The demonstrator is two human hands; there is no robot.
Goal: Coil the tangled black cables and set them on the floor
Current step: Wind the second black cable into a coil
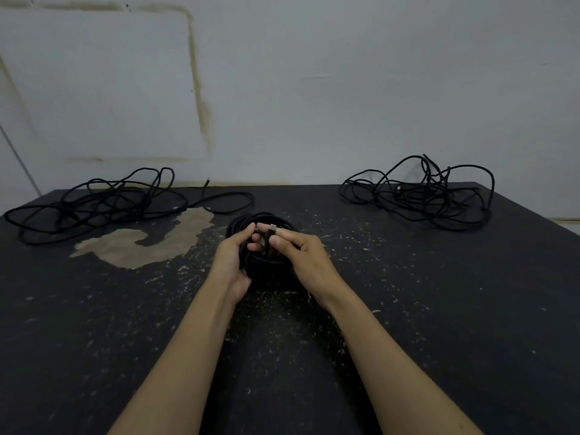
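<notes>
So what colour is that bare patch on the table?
Tan-beige, against the black table top; the worn patch shows in the head view.

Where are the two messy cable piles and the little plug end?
left cable pile (94, 202), head view, middle of tangle
right cable pile (420, 191), head view, middle of tangle
plug end (272, 227), head view, metal tip

A dark, black worktop (408, 309) fills the lower part of the view, its far edge against a pale wall. The surface is scuffed with pale specks, and a large worn patch (144, 243) of bare tan shows left of centre. A loose tangle of black cable (94, 202) lies at the far left corner. A second tangle (420, 193) lies at the far right corner. A wound coil of black cable (266, 265) sits near the middle, toward the far edge.
</notes>
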